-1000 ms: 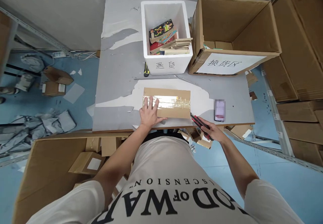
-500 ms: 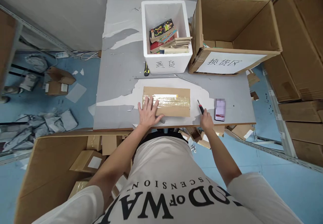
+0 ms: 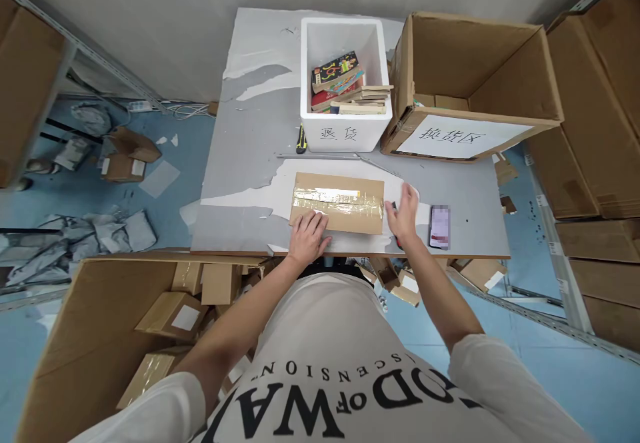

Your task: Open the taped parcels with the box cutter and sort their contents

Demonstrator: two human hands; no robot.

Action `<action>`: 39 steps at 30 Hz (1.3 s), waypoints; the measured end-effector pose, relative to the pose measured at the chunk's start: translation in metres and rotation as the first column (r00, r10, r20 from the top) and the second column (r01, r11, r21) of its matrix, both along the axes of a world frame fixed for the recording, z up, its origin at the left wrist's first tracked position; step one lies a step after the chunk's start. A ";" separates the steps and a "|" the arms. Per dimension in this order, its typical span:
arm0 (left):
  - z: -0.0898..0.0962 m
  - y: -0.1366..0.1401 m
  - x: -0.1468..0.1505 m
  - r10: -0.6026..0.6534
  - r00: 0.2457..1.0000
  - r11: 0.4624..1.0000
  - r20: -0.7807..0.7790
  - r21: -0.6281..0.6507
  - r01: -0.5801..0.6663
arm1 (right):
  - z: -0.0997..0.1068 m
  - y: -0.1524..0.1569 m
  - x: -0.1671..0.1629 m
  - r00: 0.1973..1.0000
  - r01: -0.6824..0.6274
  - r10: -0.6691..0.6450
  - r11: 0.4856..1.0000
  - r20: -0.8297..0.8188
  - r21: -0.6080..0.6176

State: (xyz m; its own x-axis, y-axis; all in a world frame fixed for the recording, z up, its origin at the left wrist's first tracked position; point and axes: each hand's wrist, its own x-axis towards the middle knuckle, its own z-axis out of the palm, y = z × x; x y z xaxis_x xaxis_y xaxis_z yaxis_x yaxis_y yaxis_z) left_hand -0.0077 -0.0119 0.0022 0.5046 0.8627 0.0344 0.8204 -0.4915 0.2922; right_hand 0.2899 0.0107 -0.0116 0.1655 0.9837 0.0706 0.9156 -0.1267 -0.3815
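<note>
A flat brown cardboard box (image 3: 345, 220) with shiny clear tape across its top lies near the table's front edge. My left hand (image 3: 307, 236) grips its near left edge, fingers bent over the top and thumb along the front side. Just off the box's right end is my right hand (image 3: 405, 210), slightly blurred, thumb and fingers apart with nothing held. Under that hand a slim red-and-black tool (image 3: 398, 240) lies on the table, mostly hidden, so its kind is unclear. To the right rests a phone (image 3: 440, 226) with its screen lit.
Behind stand a white foam bin (image 3: 345, 133) with several books and a large open carton (image 3: 465, 136) bearing a paper sign. A yellow-and-black box cutter (image 3: 301, 139) lies beside the bin. At my lower left, a big carton (image 3: 65, 336) holds several boxes.
My right hand has let go of the red-and-black tool and moved up beside the box. My left hand has slid from lying flat on top to the near edge.
</note>
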 end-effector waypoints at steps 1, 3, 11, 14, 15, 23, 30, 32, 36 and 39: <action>0.001 0.000 0.000 -0.002 1.000 1.000 -0.006 -0.007 0.001 | 0.014 0.016 -0.009 0.981 -0.194 0.194 0.981 0.008 -0.032; 0.004 -0.001 0.001 -0.008 1.000 1.000 -0.024 -0.025 0.007 | 0.036 0.043 -0.029 0.892 -0.444 0.450 0.888 0.030 -0.122; 0.009 -0.004 0.000 -0.022 0.999 0.999 -0.042 -0.032 0.021 | 0.051 0.055 -0.075 0.740 -0.623 0.663 0.738 0.110 -0.258; 0.008 -0.008 -0.002 -0.023 0.999 0.999 -0.041 -0.036 0.022 | 0.062 0.061 -0.070 0.742 -0.601 0.650 0.752 0.161 -0.270; 0.007 -0.009 -0.002 -0.028 0.999 0.999 -0.040 -0.036 0.026 | 0.067 0.069 -0.066 0.747 -0.580 0.636 0.766 0.195 -0.279; 0.005 -0.012 -0.007 -0.042 0.998 0.999 -0.038 -0.008 0.042 | 0.070 0.154 -0.054 0.872 -0.348 0.427 0.885 0.240 -0.309; 0.024 0.014 -0.018 -0.138 0.990 0.989 0.015 -0.055 0.138 | 0.042 0.126 -0.065 0.927 -0.343 0.342 0.939 0.155 -0.018; 0.032 0.038 -0.030 -0.189 0.981 0.977 0.048 -0.089 0.192 | 0.048 0.100 -0.065 0.824 -0.559 0.540 0.824 0.173 0.092; 0.040 0.098 -0.062 -0.316 0.945 0.941 0.083 -0.101 0.323 | 0.064 0.051 -0.074 0.610 -0.776 0.771 0.628 0.181 -0.059; 0.035 0.133 -0.080 -0.434 0.899 0.880 0.051 -0.189 0.436 | 0.076 0.033 -0.087 0.734 -0.607 0.661 0.741 0.155 -0.287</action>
State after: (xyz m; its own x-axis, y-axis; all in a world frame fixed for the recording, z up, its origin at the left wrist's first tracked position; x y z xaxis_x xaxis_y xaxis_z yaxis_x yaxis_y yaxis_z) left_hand -0.0880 0.1215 0.0374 0.8309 0.5466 -0.1039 0.5346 -0.7325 0.4216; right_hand 0.2025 0.0436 0.0642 -0.4966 0.8468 -0.1904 0.8655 0.4666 -0.1823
